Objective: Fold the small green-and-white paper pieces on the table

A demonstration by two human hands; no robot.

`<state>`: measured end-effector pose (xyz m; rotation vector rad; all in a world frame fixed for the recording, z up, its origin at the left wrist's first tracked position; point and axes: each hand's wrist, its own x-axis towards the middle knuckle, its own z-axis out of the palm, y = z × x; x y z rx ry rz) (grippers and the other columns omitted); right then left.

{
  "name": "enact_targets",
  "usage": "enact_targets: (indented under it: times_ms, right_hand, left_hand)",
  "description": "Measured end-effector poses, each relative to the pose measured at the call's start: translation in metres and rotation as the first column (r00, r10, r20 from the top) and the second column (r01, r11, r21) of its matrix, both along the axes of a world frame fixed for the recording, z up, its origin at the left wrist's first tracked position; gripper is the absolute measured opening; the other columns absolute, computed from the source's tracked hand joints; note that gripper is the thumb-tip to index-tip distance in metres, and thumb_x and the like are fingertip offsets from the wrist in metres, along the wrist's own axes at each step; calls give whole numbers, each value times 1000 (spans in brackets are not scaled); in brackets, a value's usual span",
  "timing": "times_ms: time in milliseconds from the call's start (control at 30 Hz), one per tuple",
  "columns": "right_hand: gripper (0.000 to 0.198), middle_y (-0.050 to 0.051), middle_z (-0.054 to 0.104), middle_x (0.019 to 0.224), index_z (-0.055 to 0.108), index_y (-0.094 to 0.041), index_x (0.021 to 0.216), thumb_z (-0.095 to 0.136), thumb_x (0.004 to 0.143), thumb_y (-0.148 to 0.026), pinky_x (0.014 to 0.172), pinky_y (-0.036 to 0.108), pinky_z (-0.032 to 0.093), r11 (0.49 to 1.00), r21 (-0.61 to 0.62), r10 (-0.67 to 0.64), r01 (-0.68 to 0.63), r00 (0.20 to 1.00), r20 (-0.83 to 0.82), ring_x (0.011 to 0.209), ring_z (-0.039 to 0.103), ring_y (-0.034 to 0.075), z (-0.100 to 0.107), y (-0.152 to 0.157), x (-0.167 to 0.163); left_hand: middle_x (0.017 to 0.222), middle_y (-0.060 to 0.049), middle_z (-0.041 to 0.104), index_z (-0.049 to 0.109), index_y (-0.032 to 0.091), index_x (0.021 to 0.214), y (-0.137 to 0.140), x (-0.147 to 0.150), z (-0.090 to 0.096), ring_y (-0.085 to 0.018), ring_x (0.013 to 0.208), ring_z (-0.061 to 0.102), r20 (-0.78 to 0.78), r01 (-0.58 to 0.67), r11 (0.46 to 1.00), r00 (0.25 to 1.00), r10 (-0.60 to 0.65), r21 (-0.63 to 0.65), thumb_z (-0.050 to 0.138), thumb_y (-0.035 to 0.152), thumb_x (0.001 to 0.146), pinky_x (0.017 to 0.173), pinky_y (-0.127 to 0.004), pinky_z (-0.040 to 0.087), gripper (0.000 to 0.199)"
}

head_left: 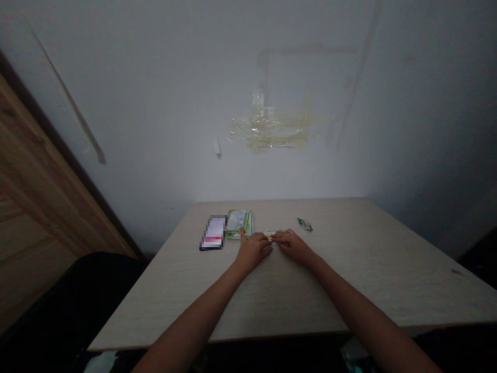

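A small flat packet [273,233], pale with green and yellow, lies on the table, its near side mostly covered by my fingers. My left hand [254,249] rests at its left end, fingertips bent onto it. One finger of this hand sticks out toward a larger green and white printed packet [239,219]; whether it touches that one I cannot tell. From the right, my right hand [294,247] presses its closed fingers on the small packet, close to the left fingertips. The exact grip is hard to see at this size.
A phone [213,231] with a lit, blurred screen lies left of the larger packet. Beyond my right hand is a small green wrapper [305,224]. The pale wooden table [373,269] meets a wall [163,114] with old tape on it. A dark chair-like shape [77,300] stands left.
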<state>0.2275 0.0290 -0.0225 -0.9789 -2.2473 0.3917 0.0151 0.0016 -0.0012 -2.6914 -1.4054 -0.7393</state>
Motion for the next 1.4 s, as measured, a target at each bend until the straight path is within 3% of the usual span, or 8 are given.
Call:
enact_targets:
  times_ms: [300, 667, 1233, 1400]
  right_hand:
    - [40, 2, 68, 123, 71, -29, 114, 54, 82, -11, 101, 43, 43, 1000, -10, -14, 15, 999, 44, 111, 59, 22, 3, -1, -1]
    - [42, 3, 69, 122, 70, -28, 114, 54, 80, -10, 100, 43, 44, 1000, -2, -24, 24, 997, 68, 109, 60, 22, 6, -3, 0]
    - [43, 3, 68, 122, 71, -27, 114, 54, 78, -10, 100, 44, 43, 999, -7, -32, 33, 997, 66, 109, 59, 23, 4, -1, 0]
    - [45, 3, 69, 122, 71, -28, 113, 54, 77, -9, 101, 44, 43, 1000, -8, -25, 26, 998, 63, 110, 59, 22, 4, -1, 0]
  left_hand:
    - [95, 1, 76, 75, 32, 92, -4, 4, 9, -24, 107, 60, -24, -75, 986, 997, 79, 151, 51, 38, 93, 111, -70, -12, 24]
    - [104, -1, 76, 77, 33, 90, -7, -2, 19, -30, 118, 55, -26, -231, 967, 972, 235, 107, 49, 39, 91, 113, -70, -8, 28]
    - [111, -1, 73, 76, 34, 90, -5, -3, 19, -35, 128, 47, -2, -296, 945, 954, 299, 139, 51, 33, 90, 107, -77, -11, 25]
    - [116, -2, 72, 76, 34, 94, -8, -2, 23, -34, 132, 44, -13, -312, 943, 949, 316, 111, 50, 32, 90, 110, -75, -4, 26]
